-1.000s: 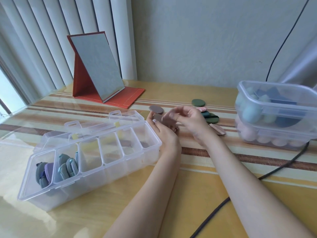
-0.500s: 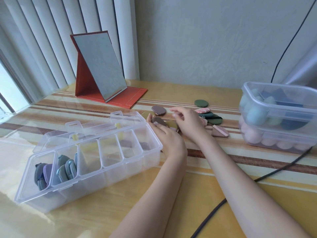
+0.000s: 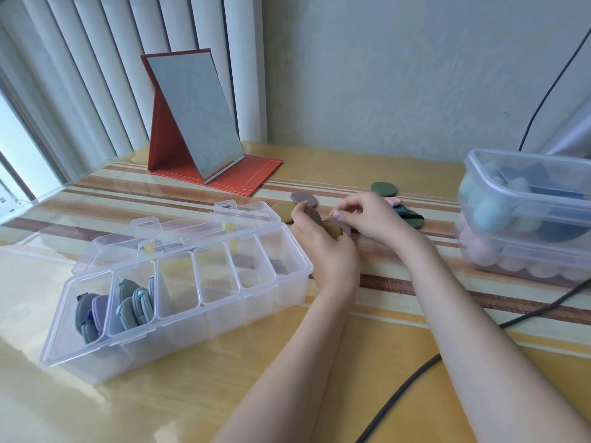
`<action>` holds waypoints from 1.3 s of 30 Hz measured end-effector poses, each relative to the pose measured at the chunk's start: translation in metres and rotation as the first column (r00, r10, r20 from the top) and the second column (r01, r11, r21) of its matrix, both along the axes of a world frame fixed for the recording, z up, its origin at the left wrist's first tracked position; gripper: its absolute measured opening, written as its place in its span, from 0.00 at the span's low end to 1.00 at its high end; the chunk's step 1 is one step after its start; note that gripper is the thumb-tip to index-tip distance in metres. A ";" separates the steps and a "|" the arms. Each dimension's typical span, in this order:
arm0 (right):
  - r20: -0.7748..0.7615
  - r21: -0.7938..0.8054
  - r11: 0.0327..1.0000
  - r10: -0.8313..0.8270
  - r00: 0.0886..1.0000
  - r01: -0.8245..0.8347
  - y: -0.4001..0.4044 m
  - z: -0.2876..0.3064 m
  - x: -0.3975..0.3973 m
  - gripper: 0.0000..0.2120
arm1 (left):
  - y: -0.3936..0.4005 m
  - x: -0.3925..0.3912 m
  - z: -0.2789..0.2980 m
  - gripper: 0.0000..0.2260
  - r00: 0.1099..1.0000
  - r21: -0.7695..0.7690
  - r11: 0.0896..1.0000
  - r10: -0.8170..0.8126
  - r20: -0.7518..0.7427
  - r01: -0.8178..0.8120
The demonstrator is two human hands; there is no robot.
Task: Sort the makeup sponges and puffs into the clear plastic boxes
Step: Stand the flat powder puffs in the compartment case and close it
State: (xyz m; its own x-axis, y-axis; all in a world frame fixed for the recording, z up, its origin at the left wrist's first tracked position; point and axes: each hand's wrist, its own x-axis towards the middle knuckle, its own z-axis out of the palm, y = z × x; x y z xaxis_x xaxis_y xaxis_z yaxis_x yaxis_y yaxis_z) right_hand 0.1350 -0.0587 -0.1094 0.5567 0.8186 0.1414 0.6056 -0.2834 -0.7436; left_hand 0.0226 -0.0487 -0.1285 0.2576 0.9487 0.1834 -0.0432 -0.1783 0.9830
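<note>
My left hand (image 3: 326,247) grips a small stack of flat puffs (image 3: 331,227), mauve and mustard, just right of the clear divided box (image 3: 179,318). My right hand (image 3: 371,219) pinches the edge of a mauve puff at that stack. Two left compartments of the divided box hold grey, lilac and blue puffs (image 3: 115,306); the other compartments look empty. Loose puffs lie behind my hands: a mauve one (image 3: 302,198), a mustard one (image 3: 283,211), a dark green one (image 3: 383,188) and dark green ones (image 3: 411,215) beside my right hand.
A clear tub (image 3: 524,247) at the right holds round pink sponges below and a tray of blue and teal sponges above. A red folding mirror (image 3: 195,119) stands at the back. A black cable (image 3: 412,378) crosses the table at front right.
My right hand has brought another puff to the stack in my left hand. The camera has shifted slightly, so the scene sits a bit lower and to the right.
</note>
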 end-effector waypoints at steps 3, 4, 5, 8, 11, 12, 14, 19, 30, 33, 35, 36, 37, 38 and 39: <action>-0.143 0.182 0.972 -0.124 0.982 0.150 -0.003 -0.002 0.003 0.06 | 0.001 0.002 0.000 0.24 1.000 -0.011 1.000 0.016 0.019 -0.016; -0.130 0.165 0.976 -0.124 0.984 0.145 -0.001 -0.004 0.003 0.06 | 0.001 0.002 0.001 0.24 0.999 -0.022 1.000 0.015 0.032 -0.014; -0.069 0.109 0.988 -0.102 0.992 0.109 0.000 -0.006 0.003 0.05 | 0.001 0.001 0.002 0.24 0.999 -0.033 0.999 0.012 0.050 -0.011; 0.133 -0.116 0.993 -0.007 0.991 0.022 0.003 -0.013 0.003 0.05 | 0.001 0.000 0.002 0.21 0.995 -0.057 0.997 0.053 0.088 -0.048; 0.049 -0.127 0.992 -0.013 0.999 0.019 0.002 -0.009 -0.001 0.07 | 0.004 0.001 0.000 0.19 0.988 -0.074 0.992 0.106 0.112 -0.099; -0.012 -0.080 0.996 -0.026 1.000 0.025 0.000 -0.006 -0.002 0.06 | 0.004 0.001 0.001 0.19 0.983 -0.074 0.992 0.116 0.139 -0.107; -0.120 0.059 0.992 -0.103 0.987 0.110 -0.003 -0.001 -0.001 0.04 | 0.003 0.002 0.002 0.19 0.972 -0.072 0.991 0.125 0.200 -0.112; -0.479 0.297 0.905 -0.135 0.867 0.305 -0.008 0.003 0.005 0.04 | 0.001 0.000 0.008 0.17 0.982 -0.091 0.995 0.062 0.177 -0.046; -0.490 0.400 0.911 0.121 0.863 0.100 0.003 0.000 -0.016 0.10 | 0.015 0.002 0.017 0.09 0.888 -0.489 0.842 0.029 0.459 0.226; -0.261 0.360 0.928 0.005 0.965 0.092 0.012 -0.003 -0.015 0.08 | 0.009 0.003 0.010 0.13 0.949 -0.340 0.938 0.043 0.313 0.069; -0.093 0.350 0.928 -0.098 0.991 0.125 0.021 -0.002 -0.013 0.05 | 0.008 0.003 0.007 0.13 0.951 -0.270 0.963 0.069 0.302 0.016; -0.020 0.332 0.937 -0.111 0.994 0.112 0.028 -0.002 -0.015 0.05 | 0.007 0.003 0.008 0.13 0.952 -0.239 0.971 0.078 0.297 -0.005; 0.024 0.285 0.955 -0.098 0.995 0.087 0.036 -0.003 -0.015 0.09 | 0.005 0.003 0.010 0.13 0.953 -0.212 0.977 0.085 0.291 -0.023; 0.044 0.213 0.976 -0.058 0.997 0.048 0.046 -0.005 -0.013 0.16 | 0.004 0.003 0.010 0.14 0.953 -0.192 0.981 0.094 0.289 -0.038; 0.058 0.118 0.993 -0.006 0.998 -0.001 0.055 -0.008 -0.012 0.22 | 0.003 0.002 0.010 0.14 0.949 -0.184 0.982 0.106 0.297 -0.052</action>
